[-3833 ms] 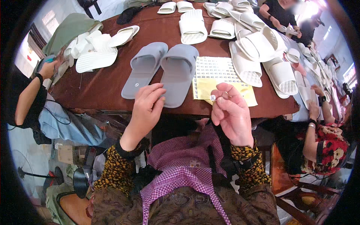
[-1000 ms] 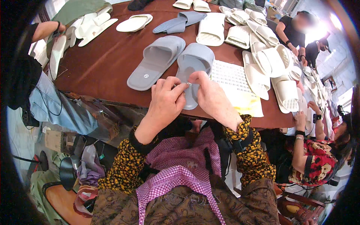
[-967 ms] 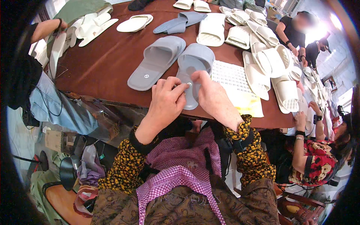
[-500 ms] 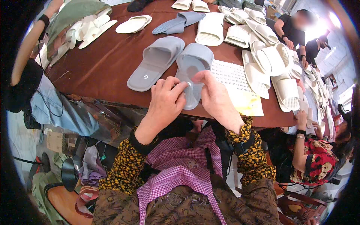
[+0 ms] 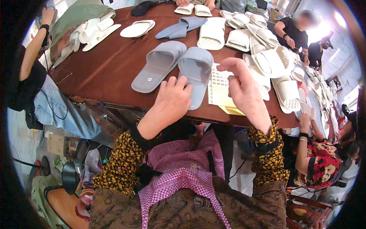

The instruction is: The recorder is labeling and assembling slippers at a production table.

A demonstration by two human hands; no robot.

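Two grey slide slippers lie side by side near the table's front edge. My left hand (image 5: 171, 101) has its fingers curled at the heel of the right-hand grey slipper (image 5: 196, 63), its fingertips against the insole. On the left-hand grey slipper (image 5: 156, 66), a small round white sticker (image 5: 149, 79) shows at the heel; my fingers cover that spot on the other one. Over a sheet of printed stickers (image 5: 219, 93) with a yellowish backing, my right hand (image 5: 246, 91) is raised, open, thumb and bent index finger apart. No sticker is visible in it.
White slippers (image 5: 274, 63) are heaped along the right. More white slippers (image 5: 101, 32) lie at the far left by a green bag (image 5: 78, 19). A blue-grey pair (image 5: 179, 28) lies behind. People (image 5: 295, 32) work around the brown-covered table (image 5: 110, 65); someone's hands touch white slippers at the far edge.
My right hand has moved right, from the grey slipper to the sticker sheet. My left hand has shifted slightly right, covering the slipper's heel sticker. Hands have appeared at the far white pair.
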